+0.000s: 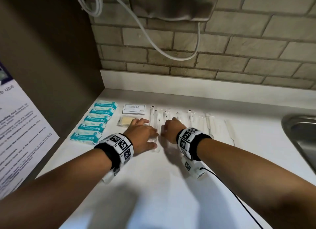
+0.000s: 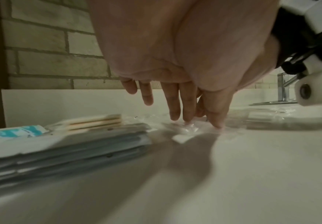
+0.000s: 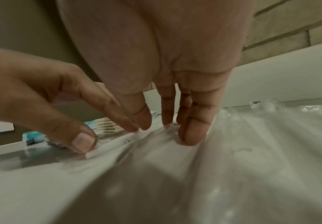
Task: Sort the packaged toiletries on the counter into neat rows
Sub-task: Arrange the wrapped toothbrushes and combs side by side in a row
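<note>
Several teal packets [image 1: 95, 122] lie in a column at the counter's left. Beside them sit a white shampoo sachet stack [image 1: 134, 108] and a beige soap packet [image 1: 124, 122]. A row of clear-wrapped toothbrushes [image 1: 191, 119] runs to the right. My left hand [image 1: 150, 134] lies with straight fingers on a long clear packet [image 1: 156, 140]; the left wrist view shows its fingertips [image 2: 188, 119] pressing that packet [image 2: 185, 130]. My right hand [image 1: 168, 128] sits just right of it, fingertips [image 3: 192, 139] pressing straight down on clear wrapping [image 3: 156, 145]. Neither hand grips anything.
A brown cabinet wall [image 1: 59, 57] with a printed notice [image 1: 20, 126] closes off the left. A steel sink [image 1: 301, 131] is at the right, its tap [image 2: 282, 87] behind. A white cable [image 1: 171, 54] hangs on the brick wall. A black wire [image 1: 230, 191] trails from my right wrist.
</note>
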Motion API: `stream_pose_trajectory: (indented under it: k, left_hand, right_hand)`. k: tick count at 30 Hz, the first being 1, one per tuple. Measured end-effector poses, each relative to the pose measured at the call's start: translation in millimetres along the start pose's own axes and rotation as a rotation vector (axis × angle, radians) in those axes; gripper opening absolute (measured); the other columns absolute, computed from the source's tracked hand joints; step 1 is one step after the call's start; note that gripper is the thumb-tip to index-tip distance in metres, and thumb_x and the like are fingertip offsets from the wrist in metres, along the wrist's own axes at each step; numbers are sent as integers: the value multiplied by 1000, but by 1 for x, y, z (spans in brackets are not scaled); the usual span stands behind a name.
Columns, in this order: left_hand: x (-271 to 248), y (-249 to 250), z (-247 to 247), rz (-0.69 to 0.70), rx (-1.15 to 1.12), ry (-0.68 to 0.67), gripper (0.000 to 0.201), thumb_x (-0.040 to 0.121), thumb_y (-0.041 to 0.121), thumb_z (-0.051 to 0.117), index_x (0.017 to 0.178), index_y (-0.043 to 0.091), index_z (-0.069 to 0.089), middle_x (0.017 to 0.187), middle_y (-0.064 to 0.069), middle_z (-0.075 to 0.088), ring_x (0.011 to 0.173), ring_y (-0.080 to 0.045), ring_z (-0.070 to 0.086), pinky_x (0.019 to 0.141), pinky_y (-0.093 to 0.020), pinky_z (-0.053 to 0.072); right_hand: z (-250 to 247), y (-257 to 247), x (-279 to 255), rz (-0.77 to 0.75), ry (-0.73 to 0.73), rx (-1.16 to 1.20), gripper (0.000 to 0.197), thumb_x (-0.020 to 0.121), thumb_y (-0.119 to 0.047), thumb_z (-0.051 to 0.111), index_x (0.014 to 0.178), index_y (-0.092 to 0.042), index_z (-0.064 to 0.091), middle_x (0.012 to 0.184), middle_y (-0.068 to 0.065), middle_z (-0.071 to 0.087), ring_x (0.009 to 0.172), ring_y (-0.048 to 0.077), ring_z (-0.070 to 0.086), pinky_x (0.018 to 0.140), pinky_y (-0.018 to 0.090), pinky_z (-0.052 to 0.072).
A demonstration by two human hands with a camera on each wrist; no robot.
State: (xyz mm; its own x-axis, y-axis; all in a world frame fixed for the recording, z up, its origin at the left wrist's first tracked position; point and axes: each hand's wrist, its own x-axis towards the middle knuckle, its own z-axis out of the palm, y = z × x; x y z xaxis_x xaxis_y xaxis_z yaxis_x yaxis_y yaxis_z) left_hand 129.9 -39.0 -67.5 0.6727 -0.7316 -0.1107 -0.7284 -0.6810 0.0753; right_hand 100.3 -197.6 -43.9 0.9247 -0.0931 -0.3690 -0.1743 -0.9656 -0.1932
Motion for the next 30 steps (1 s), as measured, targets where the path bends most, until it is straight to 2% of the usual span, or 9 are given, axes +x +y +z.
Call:
stream_pose_trajectory:
  k: [3, 8, 12, 18, 19, 21, 23, 26, 30]
  left_hand:
    - [6, 2, 4, 2, -45, 15, 51, 82, 58, 56, 125, 31, 61, 137, 18, 55, 140, -22, 25, 110, -42, 16]
    - [17, -2, 8, -20, -58, 2, 53, 80, 60, 56, 126, 33, 59, 135, 18, 56, 140, -21, 25, 111, -40, 17]
    - [15, -3, 2, -25, -80, 8, 55, 83, 56, 59, 132, 32, 54, 134, 14, 56, 137, -19, 30, 110, -39, 16]
    - [13, -4, -10, -92, -49, -7, 55, 90, 53, 49, 139, 29, 47, 138, 5, 54, 134, -22, 32, 106, -41, 20]
    - [13, -5, -8, -94, -39, -31, 50, 90, 55, 46, 133, 30, 52, 131, 4, 58, 132, -24, 34, 104, -42, 22]
    - [15, -9, -2, -107, -22, -76, 41, 87, 60, 39, 100, 30, 62, 108, 4, 63, 119, -27, 41, 97, -43, 28]
    - [16, -12, 3, -129, -20, -105, 43, 84, 62, 35, 84, 26, 59, 94, 5, 63, 107, -26, 42, 90, -43, 31]
    - [12, -11, 6, -127, -62, -113, 46, 83, 64, 33, 106, 35, 61, 101, 4, 65, 109, -27, 42, 91, -43, 32]
    - [10, -6, -8, -158, -157, 57, 36, 94, 46, 47, 129, 39, 55, 123, 3, 59, 121, -25, 37, 99, -39, 27]
  right_hand:
    - [-2, 7, 1, 63, 40, -16, 31, 94, -23, 52, 119, -7, 63, 122, 11, 55, 115, 27, 54, 97, 33, 48]
    - [-5, 14, 5, 172, 182, 295, 31, 88, -11, 59, 119, -7, 55, 120, 12, 59, 104, 28, 63, 79, 29, 50]
    - [-7, 9, 1, 198, 179, 510, 37, 86, -5, 53, 122, -7, 41, 109, 15, 65, 93, 32, 67, 80, 38, 56]
    - [3, 10, -5, 250, 180, 368, 55, 88, 0, 48, 139, -4, 28, 113, 15, 63, 99, 32, 65, 77, 36, 53]
    - [3, 11, -6, 243, 179, 320, 53, 87, 0, 48, 137, -4, 30, 110, 14, 64, 98, 32, 65, 73, 36, 51]
    - [3, 11, -9, 226, 176, 218, 41, 88, -3, 46, 128, -5, 37, 105, 11, 64, 91, 30, 65, 68, 34, 47]
    - [1, 12, -11, 204, 173, 135, 32, 89, -5, 45, 121, -6, 43, 99, 10, 61, 83, 29, 59, 68, 34, 43]
    - [-1, 13, -13, 86, 178, 51, 34, 90, -10, 47, 124, -9, 46, 112, 9, 56, 102, 29, 55, 79, 36, 47]
    - [2, 15, -17, -115, 112, -190, 51, 88, -33, 57, 134, -16, 47, 132, 7, 50, 123, 27, 44, 99, 40, 42]
